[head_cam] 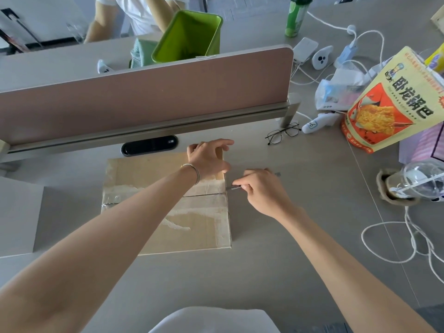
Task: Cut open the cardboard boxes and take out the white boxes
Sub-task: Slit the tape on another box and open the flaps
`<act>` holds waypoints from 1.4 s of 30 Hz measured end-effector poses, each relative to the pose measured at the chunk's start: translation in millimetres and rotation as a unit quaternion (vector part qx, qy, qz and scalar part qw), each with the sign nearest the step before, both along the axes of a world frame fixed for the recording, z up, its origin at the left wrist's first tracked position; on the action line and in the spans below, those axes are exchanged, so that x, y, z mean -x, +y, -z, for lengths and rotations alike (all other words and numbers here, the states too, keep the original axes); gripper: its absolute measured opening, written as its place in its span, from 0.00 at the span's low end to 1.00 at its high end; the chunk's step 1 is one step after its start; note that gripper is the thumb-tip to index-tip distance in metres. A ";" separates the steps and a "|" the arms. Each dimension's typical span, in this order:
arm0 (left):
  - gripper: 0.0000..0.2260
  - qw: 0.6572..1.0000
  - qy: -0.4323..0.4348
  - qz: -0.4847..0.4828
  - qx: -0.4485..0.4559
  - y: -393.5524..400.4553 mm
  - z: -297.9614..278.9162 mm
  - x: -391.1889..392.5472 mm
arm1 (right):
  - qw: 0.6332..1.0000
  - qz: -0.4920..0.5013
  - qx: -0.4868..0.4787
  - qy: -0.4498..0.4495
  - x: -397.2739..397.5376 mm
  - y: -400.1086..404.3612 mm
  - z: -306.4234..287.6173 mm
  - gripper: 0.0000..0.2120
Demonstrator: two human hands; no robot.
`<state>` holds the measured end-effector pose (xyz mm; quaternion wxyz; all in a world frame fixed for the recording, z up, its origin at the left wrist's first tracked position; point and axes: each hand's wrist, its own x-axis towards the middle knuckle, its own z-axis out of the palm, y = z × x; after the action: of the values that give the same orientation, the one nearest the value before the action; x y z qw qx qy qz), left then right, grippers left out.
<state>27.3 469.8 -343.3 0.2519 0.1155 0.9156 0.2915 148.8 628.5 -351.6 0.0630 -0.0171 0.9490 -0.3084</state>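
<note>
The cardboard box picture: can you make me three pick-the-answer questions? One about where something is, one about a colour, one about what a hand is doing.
1. Where are the glasses?
A. on the box
B. on the table, beyond the box to its right
C. in the bin

2. What colour is the bin?
A. red
B. blue
C. green

3. What is the right hand doing?
A. gripping a knife at the cardboard box seam
B. lying flat and empty
C. lifting a bottle

Answers: B, they lie on bare table; C, its walls are green; A, fingers curl round the tool.

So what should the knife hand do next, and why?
Probably pull the knife leftward along the taped seam. The right hand holds its blade at the box's right edge where the seam starts, the tape looks uncut, and the left hand steadies the far corner.
</note>
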 end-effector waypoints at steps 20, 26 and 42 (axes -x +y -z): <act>0.28 0.999 0.010 0.027 0.014 -4.4 0.5 -0.3 | 0.996 -0.051 -0.016 -0.076 -26.0 8.7 -17.6 0.18; 0.23 0.981 0.032 0.077 0.176 -86.7 -11.8 24.3 | 0.997 0.043 0.007 -0.063 -28.6 6.6 -35.2 0.17; 0.45 0.954 -0.092 -0.116 0.262 -224.3 -3.9 9.8 | 0.994 0.061 0.003 -0.093 -42.3 -98.4 -45.9 0.14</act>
<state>17.5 245.5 -339.4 0.3211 -0.0893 0.9396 0.0782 191.1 530.1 -305.8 0.1318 0.0690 0.9375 -0.3146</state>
